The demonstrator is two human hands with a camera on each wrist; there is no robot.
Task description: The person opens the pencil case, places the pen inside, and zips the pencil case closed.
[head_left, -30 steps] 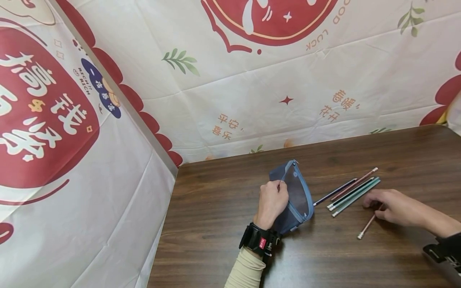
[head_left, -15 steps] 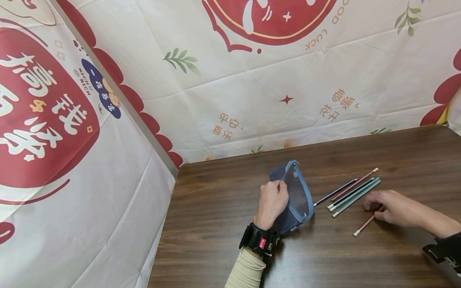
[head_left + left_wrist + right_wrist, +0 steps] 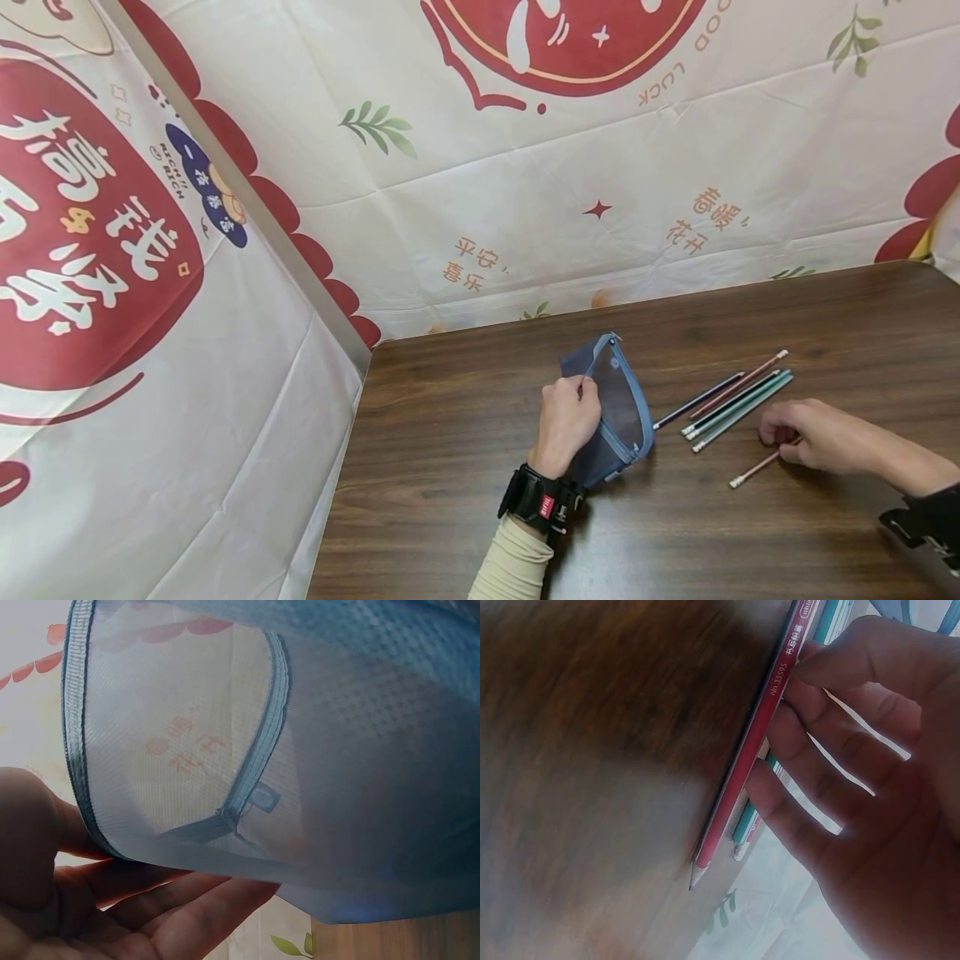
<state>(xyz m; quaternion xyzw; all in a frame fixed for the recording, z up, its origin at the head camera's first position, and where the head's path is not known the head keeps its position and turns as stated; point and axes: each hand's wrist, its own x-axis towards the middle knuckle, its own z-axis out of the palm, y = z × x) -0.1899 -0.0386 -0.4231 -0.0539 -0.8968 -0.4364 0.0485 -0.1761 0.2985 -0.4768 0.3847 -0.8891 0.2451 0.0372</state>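
My left hand (image 3: 568,423) grips the near edge of a blue mesh zip pencil case (image 3: 624,396), its zip undone and its mouth facing right. In the left wrist view the fingers (image 3: 202,915) are bent at the zip edge of the see-through mesh (image 3: 375,787). On the right, my right hand (image 3: 825,435) pinches a red pencil (image 3: 753,470) between thumb and fingers, low over the table. The right wrist view shows this pencil's (image 3: 754,750) sharpened tip pointing down and its printed side, with the other fingers lying along it.
Between the case and my right hand lies a loose bundle of several pencils: a dark blue one (image 3: 697,401), a red one (image 3: 738,385) and green ones (image 3: 742,411). They rest on a brown wooden table (image 3: 450,467). Printed cloth (image 3: 510,183) hangs behind and to the left.
The red pencil in my right hand has swung, its eraser end moving left and slightly away from me. My left hand and the pencil case have stayed still.
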